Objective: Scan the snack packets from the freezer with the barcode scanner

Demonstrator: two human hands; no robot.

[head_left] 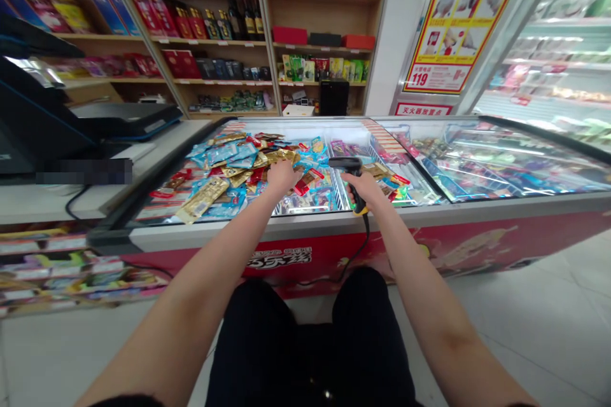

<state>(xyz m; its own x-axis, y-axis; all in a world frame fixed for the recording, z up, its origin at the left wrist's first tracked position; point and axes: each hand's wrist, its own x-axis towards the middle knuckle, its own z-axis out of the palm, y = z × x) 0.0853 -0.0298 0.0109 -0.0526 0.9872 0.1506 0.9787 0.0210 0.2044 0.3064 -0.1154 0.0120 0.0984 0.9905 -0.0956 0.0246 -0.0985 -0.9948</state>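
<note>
My right hand (365, 188) is wrapped round the grip of a black and yellow barcode scanner (344, 164), whose head points left. A cable drops from the scanner's handle across the freezer front. My left hand (282, 177) is closed at the near edge of a gold ice-cream packet (280, 156); its fingertips are partly hidden. Around it lies a loose heap of gold, blue and red packets, spread over the glass top of a chest freezer (214, 236). One gold packet (203, 199) lies apart at the near left.
Left of the freezer is a counter (143, 162) with a dark checkout machine (33, 108). More packets sit in wire baskets (340, 187) inside the freezer. Shelves (214, 41) of boxes and bottles stand behind. A glass-fronted cooler (554, 57) stands at the right.
</note>
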